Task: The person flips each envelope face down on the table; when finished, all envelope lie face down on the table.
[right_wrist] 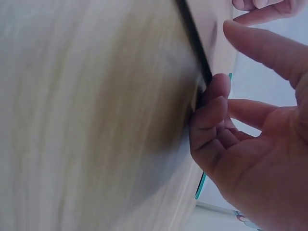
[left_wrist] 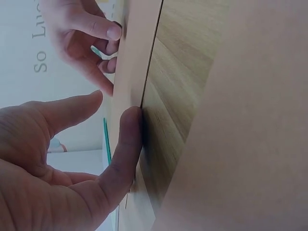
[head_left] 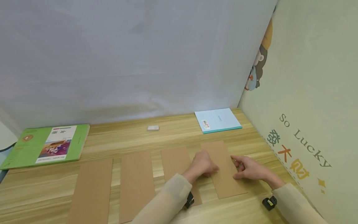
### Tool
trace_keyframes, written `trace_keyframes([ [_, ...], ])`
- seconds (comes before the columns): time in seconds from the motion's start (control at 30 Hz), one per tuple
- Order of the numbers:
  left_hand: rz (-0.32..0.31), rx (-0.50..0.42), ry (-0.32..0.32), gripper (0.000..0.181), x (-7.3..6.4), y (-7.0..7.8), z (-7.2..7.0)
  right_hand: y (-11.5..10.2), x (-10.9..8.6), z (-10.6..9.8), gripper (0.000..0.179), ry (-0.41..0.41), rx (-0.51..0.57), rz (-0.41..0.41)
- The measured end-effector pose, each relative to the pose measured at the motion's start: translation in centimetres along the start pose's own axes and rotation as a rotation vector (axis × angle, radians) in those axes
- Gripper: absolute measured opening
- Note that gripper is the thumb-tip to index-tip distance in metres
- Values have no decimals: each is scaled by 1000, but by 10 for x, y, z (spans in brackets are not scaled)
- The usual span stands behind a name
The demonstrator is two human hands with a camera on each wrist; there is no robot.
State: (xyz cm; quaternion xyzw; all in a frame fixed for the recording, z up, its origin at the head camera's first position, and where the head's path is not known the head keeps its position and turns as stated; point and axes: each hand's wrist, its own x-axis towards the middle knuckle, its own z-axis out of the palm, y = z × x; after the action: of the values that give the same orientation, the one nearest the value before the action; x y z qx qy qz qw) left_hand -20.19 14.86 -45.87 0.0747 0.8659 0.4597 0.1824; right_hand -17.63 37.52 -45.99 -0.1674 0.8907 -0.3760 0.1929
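Four brown cardboard pieces lie in a row on the wooden table; the rightmost cardboard piece (head_left: 221, 168) is between the two hands. The left hand (head_left: 202, 165) touches its left edge with a fingertip, and in the left wrist view the thumb (left_wrist: 79, 108) stands apart from the card. At the opposite edge, the bent fingers (right_wrist: 211, 113) of the right hand (head_left: 249, 168) touch the card's side, its thumb raised clear. The left forearm partly covers the neighbouring cardboard piece (head_left: 176, 161). Further left lie another cardboard piece (head_left: 137, 180) and the leftmost cardboard piece (head_left: 92, 189).
A green book (head_left: 30, 152) lies at the table's left. Near the back edge are a small white block (head_left: 153, 128) and a light blue booklet (head_left: 221, 119) with a barcode label. A grey-white sheet (head_left: 126, 62) hangs behind; a decorated wall (head_left: 316, 93) borders the right side.
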Motion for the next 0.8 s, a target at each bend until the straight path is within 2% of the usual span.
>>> trace_keyframes([
  [0.37,-10,-31,-5,30,-2,-2,-4,-2,5,-1,84,-8,26,1],
  [0.47,2,-43,-10,31,-5,-3,-8,-1,6,-2,83,5,8,-15],
  [0.53,39,-36,-22,31,-9,-4,-13,0,7,-1,82,39,-21,-14],
  [0.63,98,-40,-55,38,-19,-7,-24,0,8,2,80,115,-99,-16],
  [0.73,146,-56,-84,61,-30,-13,-42,-6,10,5,75,190,-180,0],
  [0.8,182,-51,-81,72,-38,-20,-57,-14,11,8,72,223,-219,19],
])
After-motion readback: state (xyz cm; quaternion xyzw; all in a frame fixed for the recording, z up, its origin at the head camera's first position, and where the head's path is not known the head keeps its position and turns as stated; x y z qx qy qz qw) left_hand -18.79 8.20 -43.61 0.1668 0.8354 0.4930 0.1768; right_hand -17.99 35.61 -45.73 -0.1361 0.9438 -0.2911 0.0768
